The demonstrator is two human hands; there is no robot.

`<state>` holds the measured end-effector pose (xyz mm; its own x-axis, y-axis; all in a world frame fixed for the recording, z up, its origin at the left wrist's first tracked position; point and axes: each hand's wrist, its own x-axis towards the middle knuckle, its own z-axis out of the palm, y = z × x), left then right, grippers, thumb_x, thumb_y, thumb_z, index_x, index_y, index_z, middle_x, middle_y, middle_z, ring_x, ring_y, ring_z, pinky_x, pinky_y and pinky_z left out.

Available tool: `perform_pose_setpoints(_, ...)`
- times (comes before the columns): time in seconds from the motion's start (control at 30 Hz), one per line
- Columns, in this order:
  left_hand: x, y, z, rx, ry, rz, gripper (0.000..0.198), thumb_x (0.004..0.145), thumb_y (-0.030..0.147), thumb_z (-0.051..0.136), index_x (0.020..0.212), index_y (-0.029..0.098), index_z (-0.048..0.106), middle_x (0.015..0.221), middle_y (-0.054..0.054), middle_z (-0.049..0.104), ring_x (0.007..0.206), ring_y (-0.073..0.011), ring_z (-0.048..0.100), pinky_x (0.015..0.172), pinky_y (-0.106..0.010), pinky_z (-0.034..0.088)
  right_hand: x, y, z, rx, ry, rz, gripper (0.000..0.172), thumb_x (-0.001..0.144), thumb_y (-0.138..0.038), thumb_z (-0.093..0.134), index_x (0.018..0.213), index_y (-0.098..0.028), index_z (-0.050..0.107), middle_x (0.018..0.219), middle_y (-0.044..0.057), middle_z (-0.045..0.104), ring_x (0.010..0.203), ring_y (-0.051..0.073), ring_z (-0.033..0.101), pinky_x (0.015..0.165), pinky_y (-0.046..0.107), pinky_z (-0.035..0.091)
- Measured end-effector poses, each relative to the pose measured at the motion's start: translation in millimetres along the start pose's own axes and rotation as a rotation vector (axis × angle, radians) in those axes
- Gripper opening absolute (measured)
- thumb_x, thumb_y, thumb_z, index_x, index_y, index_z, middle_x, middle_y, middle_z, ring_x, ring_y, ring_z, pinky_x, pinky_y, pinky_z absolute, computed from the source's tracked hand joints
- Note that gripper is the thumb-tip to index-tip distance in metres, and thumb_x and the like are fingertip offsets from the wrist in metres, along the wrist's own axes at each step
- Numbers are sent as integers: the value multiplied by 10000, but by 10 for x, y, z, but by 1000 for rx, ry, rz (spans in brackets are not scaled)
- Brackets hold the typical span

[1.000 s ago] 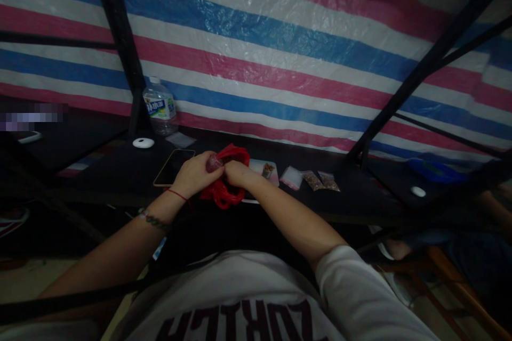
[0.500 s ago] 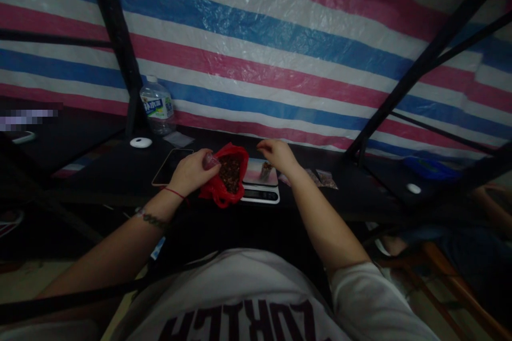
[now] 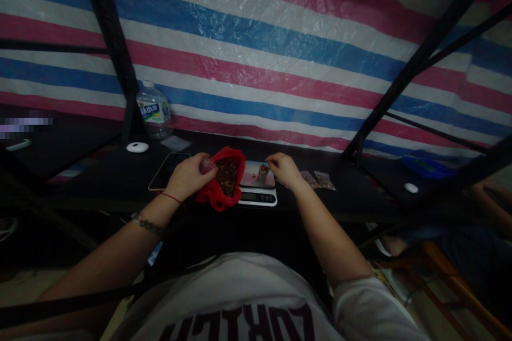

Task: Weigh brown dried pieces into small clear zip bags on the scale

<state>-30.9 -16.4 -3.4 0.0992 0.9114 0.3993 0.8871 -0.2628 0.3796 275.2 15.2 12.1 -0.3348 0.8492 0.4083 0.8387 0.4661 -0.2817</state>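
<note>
My left hand [image 3: 188,176] is closed on the rim of a red plastic bag [image 3: 224,178] full of dark brown bits, and it also grips a small clear pouch at the bag's mouth. Right of the bag stands a small white kitchen scale [image 3: 258,192] with a little filled pouch [image 3: 262,172] on its platform. My right hand [image 3: 282,169] hovers at the scale's right edge, fingers pinched together beside that pouch; whether they touch it I cannot tell.
A phone [image 3: 168,170] lies left of the bag. A water bottle [image 3: 152,109] and a white puck [image 3: 137,147] stand at the back left. Two filled pouches [image 3: 318,178] lie right of the scale. Black frame bars cross a striped tarp [image 3: 256,53] behind the dark table [image 3: 100,181].
My right hand left the red bag, swung out to the right past the scale, and has now come back to the pouch on the scale. The left hand stayed on the bag.
</note>
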Motion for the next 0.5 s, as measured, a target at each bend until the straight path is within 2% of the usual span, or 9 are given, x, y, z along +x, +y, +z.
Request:
perform_pose_setpoints(0.17,5,-8,8,7,2,-10,554,788,555,488,1186,177,560,1092,-113,669,962,-271,640,834,-344,478,8,-116,-49,-17,-20,-79,246,872,-155,480,994,-139,694,1009,78,675,963,158,587,907,266,409)
perform_pose_setpoints(0.27,0,11,-4,4,-1,-19,542,784,540,498,1181,176,565,1086,-111,671,950,-267,640,825,-341,478,36,-282,-72,-127,-138,-130,232,865,-220,529,1010,-175,704,1048,80,655,1015,192,544,931,316,388)
perform_pose_setpoints(0.37,-6,25,-21,-7,1,-13,531,783,533,501,1176,181,566,1077,-103,672,951,-258,637,825,-332,475,71,-431,-52,-284,-261,-100,220,827,-319,606,999,-239,717,1173,80,608,1134,274,451,931,413,368)
perform_pose_setpoints(0.5,-10,11,-24,-21,8,-14,529,781,537,502,1169,185,567,1060,-99,675,941,-261,639,814,-335,478,121,-503,35,-396,-378,-66,189,815,-312,614,960,-265,727,1281,77,548,1272,345,302,959,519,313)
